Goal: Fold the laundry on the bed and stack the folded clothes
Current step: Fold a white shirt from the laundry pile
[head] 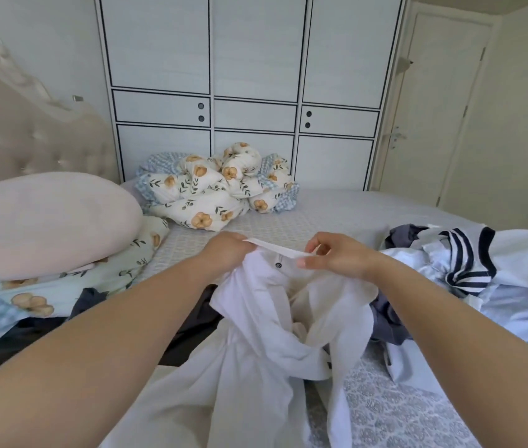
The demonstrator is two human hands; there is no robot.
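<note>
A white garment (266,321) with a dark button at its top edge hangs in front of me above the bed (337,211). My left hand (224,253) grips its upper band on the left. My right hand (337,257) pinches the same band on the right, and the band is stretched flat between them. The cloth below droops in loose folds onto the bed. A heap of unfolded laundry (489,273) lies to the right: pale blue and white pieces, one with navy stripes. Dark clothing (188,318) lies under my left forearm.
A crumpled floral duvet (220,185) sits at the far side of the bed. A pink pillow (46,224) rests on floral bedding at the left by the tufted headboard (29,147). A white wardrobe (249,92) stands behind, with a door (444,108) at the right.
</note>
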